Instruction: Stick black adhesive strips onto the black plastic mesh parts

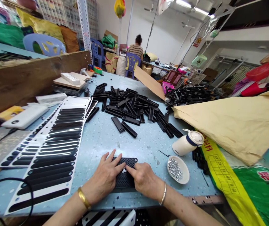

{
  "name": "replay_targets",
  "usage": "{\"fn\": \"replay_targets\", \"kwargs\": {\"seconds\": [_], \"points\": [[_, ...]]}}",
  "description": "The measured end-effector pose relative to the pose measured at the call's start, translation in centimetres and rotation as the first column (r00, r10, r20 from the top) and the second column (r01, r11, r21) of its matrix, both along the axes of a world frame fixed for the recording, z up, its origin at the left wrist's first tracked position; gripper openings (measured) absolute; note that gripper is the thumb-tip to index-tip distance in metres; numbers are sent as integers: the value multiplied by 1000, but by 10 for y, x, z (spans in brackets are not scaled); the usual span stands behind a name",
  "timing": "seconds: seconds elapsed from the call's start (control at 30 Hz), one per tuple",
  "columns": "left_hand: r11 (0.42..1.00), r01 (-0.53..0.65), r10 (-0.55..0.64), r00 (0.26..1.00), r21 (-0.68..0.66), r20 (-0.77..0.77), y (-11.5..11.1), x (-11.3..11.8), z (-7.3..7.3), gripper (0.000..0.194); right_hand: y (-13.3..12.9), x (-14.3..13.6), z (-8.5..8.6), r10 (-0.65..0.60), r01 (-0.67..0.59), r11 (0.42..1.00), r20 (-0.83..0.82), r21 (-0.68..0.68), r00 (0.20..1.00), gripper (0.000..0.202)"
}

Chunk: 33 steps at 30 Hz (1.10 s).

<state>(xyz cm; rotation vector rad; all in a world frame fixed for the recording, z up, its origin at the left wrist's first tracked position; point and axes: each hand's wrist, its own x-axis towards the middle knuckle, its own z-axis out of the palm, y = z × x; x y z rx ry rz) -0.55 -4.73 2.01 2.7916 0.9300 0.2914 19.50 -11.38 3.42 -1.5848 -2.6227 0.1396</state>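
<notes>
Cluttered workshop, pale blue worktable [101,135] with a person seated at a far bench in the background. Landmark: flat black perforated plastic plate [124,175] lying at the near table edge, dead centre. Its long axis runs away from the person, near to far. Grid of small holes, matte, rounded corners at the far end; near end mostly hidden under the hands.

Left hand [104,179] lies flat on the plate's left side, fingers spread, pressing rather than gripping. Right hand [145,180] covers the right side, index finger pointing to the plate's middle. Both index tips meet at a few tiny silver metal pieces [124,171] on the plate; neither hand is closed around anything. Hands are about equally near.

Right of the plate: small white dish of silver metal bits [177,169], then a tipped white bottle [186,143]. Beyond the plate: heap of black plastic strips [134,108]. Left of it: white sheets of black oblong stickers [54,150].
</notes>
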Motion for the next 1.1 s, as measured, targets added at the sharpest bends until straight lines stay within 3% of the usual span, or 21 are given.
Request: {"fn": "replay_targets", "kwargs": {"seconds": [0.2,0.4,0.6,0.77,1.0,1.1], "points": [[999,-31,32,999,39,-13,3,-21,6,52,-4,12,8,30,-31,1000,117,0,993,46],[991,-72,76,996,113,-35,5,-50,0,62,-17,34,-1,-18,15,1000,182,15,983,56],[984,-89,93,995,157,-22,3,-60,-15,67,-18,34,-10,-50,47,998,58,44,997,54],[979,-74,83,996,188,-38,0,-58,-16,66,-16,32,-18,-49,53,996,-53,68,997,49],[982,-50,57,998,181,-34,-1,-57,-19,70,-21,29,-22,-7,7,996,0,87,1000,51],[986,-40,43,999,165,-16,-1,-57,-22,69,-15,30,-22,-66,75,996,-147,54,987,39]]}}
